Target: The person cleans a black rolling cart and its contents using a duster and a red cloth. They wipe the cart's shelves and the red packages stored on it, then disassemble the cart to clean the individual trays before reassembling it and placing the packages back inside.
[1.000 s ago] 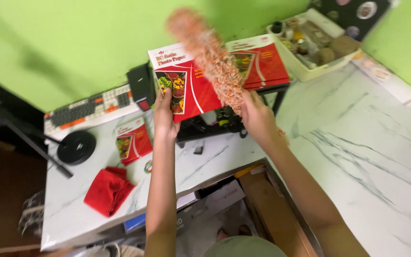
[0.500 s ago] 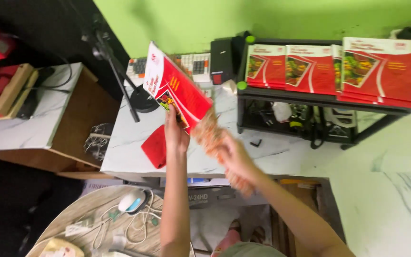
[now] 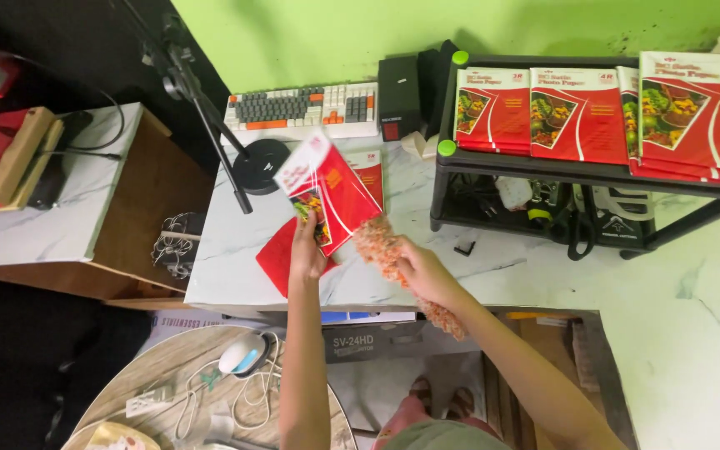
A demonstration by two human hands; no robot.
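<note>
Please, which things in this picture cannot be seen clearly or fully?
Head view:
- Duster: its middle is hidden inside the right hand.
- Red cloth: partly covered by the left hand and the red pack.
- Lower shelf: items dark, tangled, too small to tell.
- Rightmost pack: cut off by the right edge.

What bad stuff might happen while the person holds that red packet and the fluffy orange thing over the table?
1. The left hand pinches the red packet only at its bottom corner, so it might slip and fall onto the marble table.
2. The right hand holds the fluffy orange duster close to the packet; a hard swipe might knock the packet loose.
3. The packet hangs near the black stand, so a wide swing might bump it.
</note>
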